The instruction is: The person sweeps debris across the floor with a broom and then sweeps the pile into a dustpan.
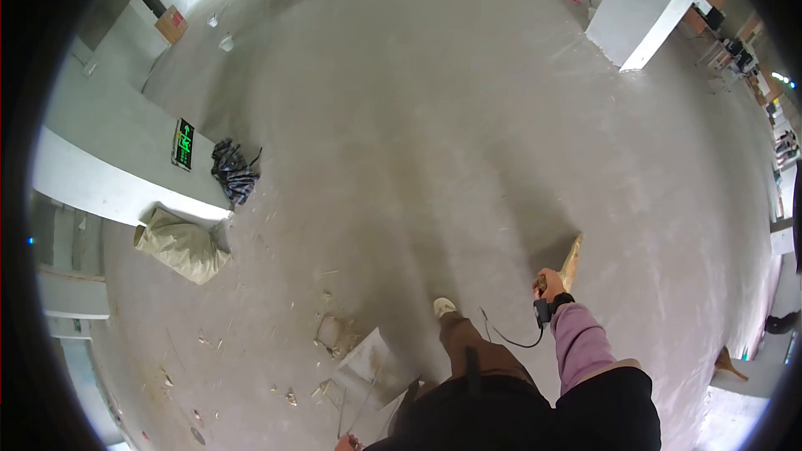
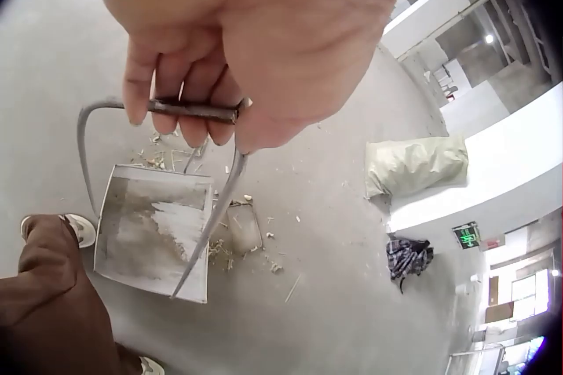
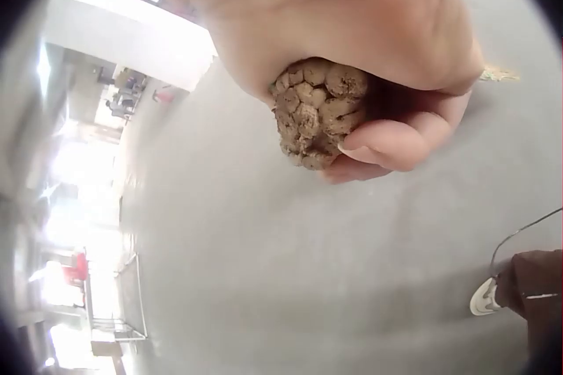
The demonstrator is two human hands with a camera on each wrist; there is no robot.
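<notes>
My left hand holds the dark grip of a metal dustpan, its fingers hooked round the bar. The pan hangs below on a bent wire handle, its inside stained brown with a pale patch. At the bottom edge of the head view, only a bit of the left hand shows beside the pan. My right hand grips a straw hand broom, which points forward and away. The bundled stalk end of its handle sticks out of the fist in the right wrist view.
Wood scraps and a clear plastic piece lie on the concrete floor near the pan. A pale sack and a dark plaid bundle stand against a wall at left. A white pillar rises at upper right.
</notes>
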